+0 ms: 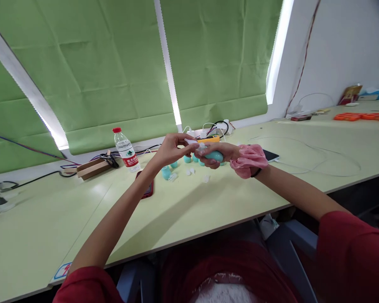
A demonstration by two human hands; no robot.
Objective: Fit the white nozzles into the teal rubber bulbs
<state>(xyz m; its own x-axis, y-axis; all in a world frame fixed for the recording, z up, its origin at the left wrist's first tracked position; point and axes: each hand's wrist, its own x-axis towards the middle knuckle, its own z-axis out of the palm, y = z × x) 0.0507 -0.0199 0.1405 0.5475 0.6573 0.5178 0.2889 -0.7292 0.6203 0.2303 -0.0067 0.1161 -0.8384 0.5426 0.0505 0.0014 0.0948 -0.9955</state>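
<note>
My right hand [219,152] is wrapped round a small teal bottle [214,156], its rounded end toward me and its clear top [202,147] pointing left. My left hand [177,148] is closed in a pinch on a small white piece [191,142] held right by that top. Whether the piece touches the bottle I cannot tell. Below and behind my hands stand several more teal bottles, one of them [166,172] at the left. Small translucent pieces [206,179] lie on the table in front of them.
A water bottle with a red cap [126,151] and a red-cased phone [148,189] are at the left. Beside them lies a cardboard box [94,167] with cables. Chargers [205,134] stand at the back. A dark tablet or phone [270,155] with a white cable is at the right.
</note>
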